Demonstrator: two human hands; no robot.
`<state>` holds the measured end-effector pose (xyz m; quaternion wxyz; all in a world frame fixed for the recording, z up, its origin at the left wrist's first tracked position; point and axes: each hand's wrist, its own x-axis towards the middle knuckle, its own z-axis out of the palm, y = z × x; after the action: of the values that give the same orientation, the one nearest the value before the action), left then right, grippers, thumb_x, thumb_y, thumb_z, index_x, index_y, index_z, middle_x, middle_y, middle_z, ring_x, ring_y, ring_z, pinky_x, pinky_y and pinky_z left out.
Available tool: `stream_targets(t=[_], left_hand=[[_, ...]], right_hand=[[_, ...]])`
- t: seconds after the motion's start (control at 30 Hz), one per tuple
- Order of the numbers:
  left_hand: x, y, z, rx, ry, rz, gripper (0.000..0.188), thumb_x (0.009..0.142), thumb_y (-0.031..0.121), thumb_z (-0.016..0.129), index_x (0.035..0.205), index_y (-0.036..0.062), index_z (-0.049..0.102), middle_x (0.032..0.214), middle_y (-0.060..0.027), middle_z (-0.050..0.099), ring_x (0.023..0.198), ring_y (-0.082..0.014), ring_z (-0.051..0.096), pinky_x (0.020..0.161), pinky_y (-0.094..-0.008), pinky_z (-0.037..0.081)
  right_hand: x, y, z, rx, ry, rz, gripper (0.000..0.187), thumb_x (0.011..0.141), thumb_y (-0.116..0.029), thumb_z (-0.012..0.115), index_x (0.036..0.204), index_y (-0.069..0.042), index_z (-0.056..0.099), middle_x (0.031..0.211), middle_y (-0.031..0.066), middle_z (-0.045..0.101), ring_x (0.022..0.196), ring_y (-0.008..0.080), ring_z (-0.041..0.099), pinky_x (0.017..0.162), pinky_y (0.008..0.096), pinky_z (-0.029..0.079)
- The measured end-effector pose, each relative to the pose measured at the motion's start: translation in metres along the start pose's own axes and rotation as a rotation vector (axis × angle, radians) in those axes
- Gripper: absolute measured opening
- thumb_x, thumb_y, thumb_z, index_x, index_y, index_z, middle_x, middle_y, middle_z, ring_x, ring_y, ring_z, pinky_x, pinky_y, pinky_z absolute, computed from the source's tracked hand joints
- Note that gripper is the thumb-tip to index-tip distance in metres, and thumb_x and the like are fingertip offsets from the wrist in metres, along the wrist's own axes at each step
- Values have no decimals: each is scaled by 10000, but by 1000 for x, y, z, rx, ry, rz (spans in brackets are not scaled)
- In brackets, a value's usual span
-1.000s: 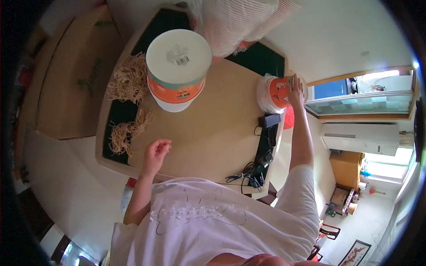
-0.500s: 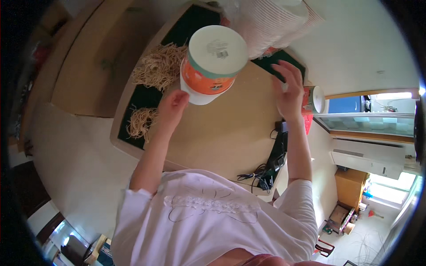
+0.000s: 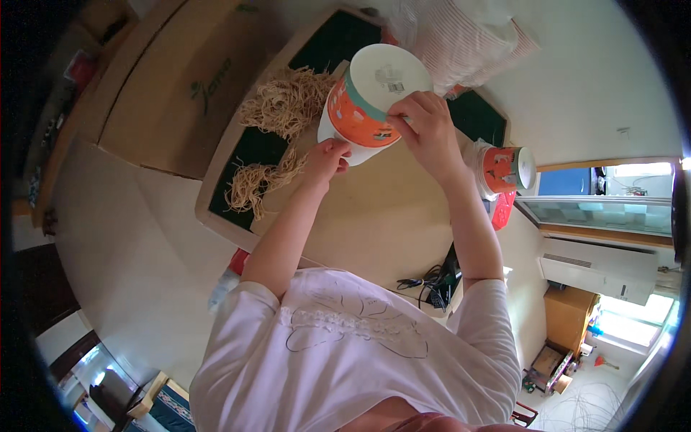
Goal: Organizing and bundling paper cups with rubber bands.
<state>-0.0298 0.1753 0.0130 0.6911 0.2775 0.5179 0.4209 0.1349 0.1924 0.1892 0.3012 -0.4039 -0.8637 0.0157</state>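
An orange paper tub point(image 3: 360, 119) with a teal band stands on the table with its flat white round end up. Below its orange wall shows a white part, perhaps another tub or a lid. My left hand point(image 3: 327, 160) is closed at this lower white part, thumb and fingers bent against it. On the near right of the teal edge rests my right hand point(image 3: 426, 129), fingertips pinched at the rim. Its fingers cover part of the tub's side. Beside the tub on the left lie a large heap of tangled beige strands point(image 3: 284, 104) and a smaller heap point(image 3: 248, 189).
Stacked white tubs in clear plastic point(image 3: 468, 43) stand at the far side. Another orange tub point(image 3: 498, 169) lies on its side at the right, by a red object point(image 3: 504, 210). Black cables point(image 3: 432, 281) lie near the right edge. A cardboard box point(image 3: 173, 93) is at the left.
My right hand has come left from the table's right side to the tub's rim. My left hand stays at the tub's lower edge. The view has shifted slightly.
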Motion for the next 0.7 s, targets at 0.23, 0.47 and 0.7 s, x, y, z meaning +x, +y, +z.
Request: stream_targets(t=[0.23,0.47,0.7], left_hand=[[2,5,10,77,57,-49,99,792,198,631,812,114,581,737,1,619,566,-94,556,524,-253,476],[7,-1,5,51,55,-38,141,813,233,634,809,117,554,758,-3,622,563,-94,549,515,-249,466],[-35,-10,0,155,-104,181,229,875,294,592,859,66,568,781,-24,605,586,-77,537,522,-226,452]], right_hand=[[6,0,-6,-2,-5,-66,119,724,-66,642,796,-72,547,774,63,554,795,282,535,793,393,396],[15,-14,-63,167,226,137,121,756,37,595,852,-36,585,809,60,578,801,188,568,732,300,449],[-88,2,-166,1093,819,552,347,891,-128,532,1228,-50,500,1184,139,544,1098,234,511,1015,413,372]])
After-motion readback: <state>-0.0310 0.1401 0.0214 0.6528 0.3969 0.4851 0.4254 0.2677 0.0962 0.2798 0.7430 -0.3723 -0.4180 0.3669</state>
